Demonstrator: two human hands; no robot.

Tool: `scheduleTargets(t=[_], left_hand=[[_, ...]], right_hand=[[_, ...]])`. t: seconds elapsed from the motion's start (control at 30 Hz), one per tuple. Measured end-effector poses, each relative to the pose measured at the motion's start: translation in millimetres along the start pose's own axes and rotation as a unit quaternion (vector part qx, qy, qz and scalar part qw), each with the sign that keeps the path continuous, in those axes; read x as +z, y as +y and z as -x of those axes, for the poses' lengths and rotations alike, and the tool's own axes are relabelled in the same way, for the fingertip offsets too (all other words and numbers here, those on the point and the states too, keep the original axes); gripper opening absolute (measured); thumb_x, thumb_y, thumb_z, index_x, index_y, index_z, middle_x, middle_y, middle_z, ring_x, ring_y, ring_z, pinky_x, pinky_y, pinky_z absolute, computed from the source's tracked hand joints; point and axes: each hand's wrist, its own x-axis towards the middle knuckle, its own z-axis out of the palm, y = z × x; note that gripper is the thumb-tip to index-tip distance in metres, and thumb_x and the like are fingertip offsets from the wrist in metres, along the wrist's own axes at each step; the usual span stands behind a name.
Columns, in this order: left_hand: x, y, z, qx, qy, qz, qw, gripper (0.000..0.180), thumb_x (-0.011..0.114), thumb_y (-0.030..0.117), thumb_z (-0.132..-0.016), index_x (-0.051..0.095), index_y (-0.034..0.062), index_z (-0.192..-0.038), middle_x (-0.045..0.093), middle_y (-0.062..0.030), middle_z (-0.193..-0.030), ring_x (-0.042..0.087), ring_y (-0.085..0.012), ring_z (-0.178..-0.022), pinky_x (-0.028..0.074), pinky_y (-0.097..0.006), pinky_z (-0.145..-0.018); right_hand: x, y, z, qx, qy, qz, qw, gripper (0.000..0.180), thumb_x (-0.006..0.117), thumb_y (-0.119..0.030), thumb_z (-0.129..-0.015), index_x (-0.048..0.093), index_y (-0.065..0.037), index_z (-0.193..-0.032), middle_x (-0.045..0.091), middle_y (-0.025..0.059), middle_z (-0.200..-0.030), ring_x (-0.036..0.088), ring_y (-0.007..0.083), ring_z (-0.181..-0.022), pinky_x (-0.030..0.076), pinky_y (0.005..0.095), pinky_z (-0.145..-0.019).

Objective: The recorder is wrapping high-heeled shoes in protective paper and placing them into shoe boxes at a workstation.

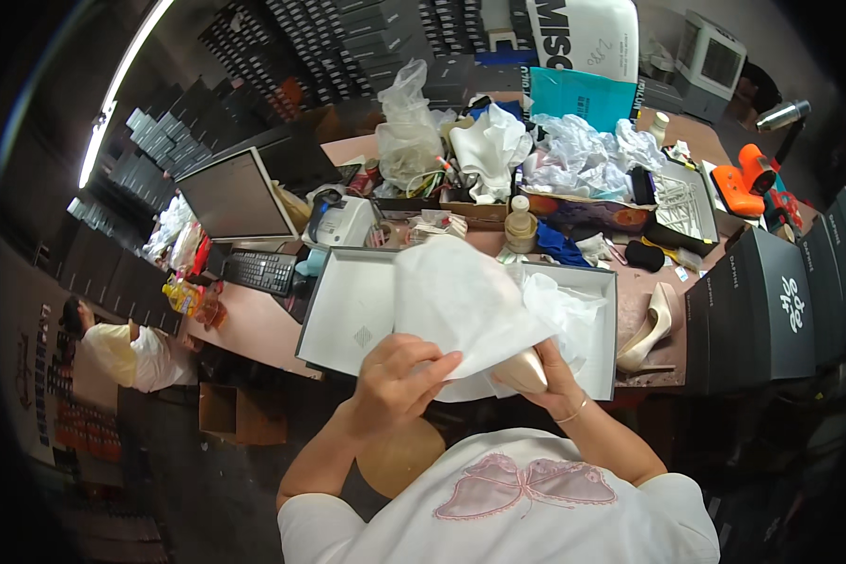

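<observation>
My left hand [397, 378] is closed, pinching the near edge of a thin white wrapping sheet [465, 299] between thumb and fingers. With my right hand [560, 383] I grip a pale cream shoe [524, 372]; only its toe end shows and the sheet covers the rest. Both hands are above the near side of an open grey shoe box [346, 305]. Crumpled white tissue paper [573, 315] lies in the box's right part. To the right of the box, a matching cream high-heeled shoe [650, 331] rests on the table.
Dark shoe boxes [743, 301] stand at the right. A monitor [235, 197] and keyboard [258, 271] are on the left. Behind the open box are a pump bottle [520, 227], trays of white paper and an orange tape dispenser [744, 183]. Another person [127, 350] is at far left.
</observation>
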Motion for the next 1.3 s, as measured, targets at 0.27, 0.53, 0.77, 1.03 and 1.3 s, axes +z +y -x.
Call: scheduleTargets(t=[0.27,0.53,0.77,1.03,1.3], left_hand=[[108,18,-5,0.098,0.003,0.258,0.961,0.039,0.072,0.003,-0.066,0.069,0.0032,-0.105,0.057,-0.0044,-0.090,0.057,-0.0203,-0.077,0.048,-0.033,-0.066],[142,11,5,0.082,-0.146,0.411,0.896,0.038,0.071,0.011,-0.078,0.063,0.0010,-0.113,0.060,-0.0095,-0.096,0.059,-0.0251,-0.082,0.048,-0.034,-0.071],[164,-40,9,-0.498,0.078,0.657,0.560,0.091,0.076,0.046,-0.076,0.030,0.0035,-0.142,0.043,-0.0123,-0.139,0.041,-0.0253,-0.128,0.036,-0.043,-0.103],[188,-66,-31,-0.512,0.191,0.617,0.566,0.064,0.070,0.009,-0.075,0.042,0.0013,-0.133,0.053,-0.0106,-0.126,0.052,-0.0260,-0.117,0.043,-0.042,-0.102],[247,15,-28,-0.327,-0.124,0.438,0.828,0.047,0.074,0.007,-0.073,0.056,-0.0034,-0.115,0.062,-0.0133,-0.109,0.061,-0.0228,-0.092,0.048,-0.034,-0.083]], right_hand=[[-40,24,-48,-0.238,0.111,0.324,0.909,0.054,0.061,-0.038,-0.089,0.046,-0.012,-0.133,0.055,0.0094,-0.128,0.055,0.0228,-0.116,0.048,0.0400,-0.094],[-48,-2,-33,-0.295,0.158,0.592,0.733,0.056,0.061,-0.038,-0.090,0.044,-0.011,-0.135,0.054,0.0095,-0.130,0.053,0.0238,-0.118,0.045,0.0400,-0.097],[-51,-20,-42,-0.295,0.120,0.723,0.613,0.057,0.061,-0.037,-0.090,0.042,-0.010,-0.137,0.053,0.0096,-0.132,0.052,0.0246,-0.120,0.043,0.0401,-0.099],[-69,-41,-2,-0.241,0.042,0.725,0.644,0.060,0.061,-0.037,-0.090,0.040,-0.009,-0.139,0.052,0.0098,-0.133,0.050,0.0256,-0.122,0.040,0.0402,-0.101],[-74,-123,65,-0.295,0.025,0.130,0.946,0.089,0.066,-0.055,-0.081,0.029,-0.005,-0.144,0.042,0.0115,-0.142,0.040,0.0253,-0.131,0.033,0.0405,-0.108]])
